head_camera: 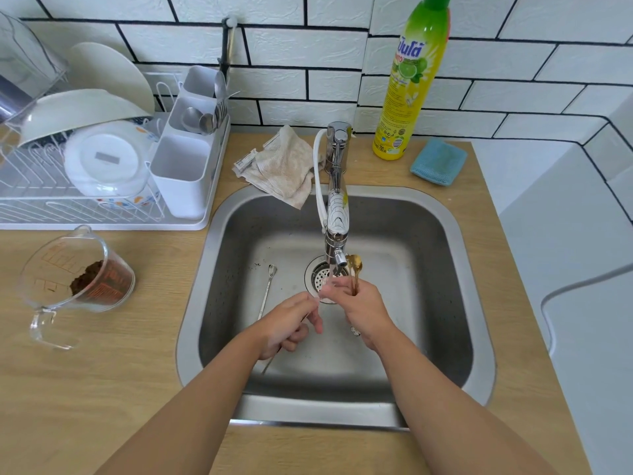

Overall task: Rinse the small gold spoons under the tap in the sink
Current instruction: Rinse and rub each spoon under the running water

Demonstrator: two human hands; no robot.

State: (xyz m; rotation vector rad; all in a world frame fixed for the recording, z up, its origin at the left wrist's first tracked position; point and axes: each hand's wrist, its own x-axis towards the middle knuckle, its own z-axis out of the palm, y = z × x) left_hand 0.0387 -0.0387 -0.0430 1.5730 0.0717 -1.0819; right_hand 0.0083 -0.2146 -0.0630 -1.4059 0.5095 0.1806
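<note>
The steel sink [455, 269] held a long silver spoon [266, 292] lying on its floor left of the drain [318, 276], with a few dark specks near the spoon's bowl. A glass jug [73, 275] lay tilted on the counter [102, 389] left of the sink, with dark brown grounds [89, 277] heaped in its lower side. Behind it, the white rack [68, 204] carried an upturned bowl [78, 111], a leaning plate [109, 72] and a patterned plate [106, 159]. The caddy [185, 156] at the rack's right end had steel cutlery [209, 114] in its middle compartments; its nearest compartment showed only white walls.

A crumpled cloth [284, 166] lay behind the sink, one corner hanging over the rim. The tap [337, 200] reached out over the basin, its nozzle above the drain, and a white hose [318, 173] curved alongside it. A green-and-yellow bottle [411, 90] stood against the tiled wall, with a blue sponge [438, 162] just beside it on the right.

The right hand [363, 310] gripped the gold spoons [354, 267] by their handles, bowls up and just beside the nozzle on its right. The left hand [291, 323] was near the right one, its fingers loosely curled, fingertips reaching toward the stream; a thin dark stem showed below it, but I could not tell whether the hand held it. Both hands hung over the basin, in front of the drain.
</note>
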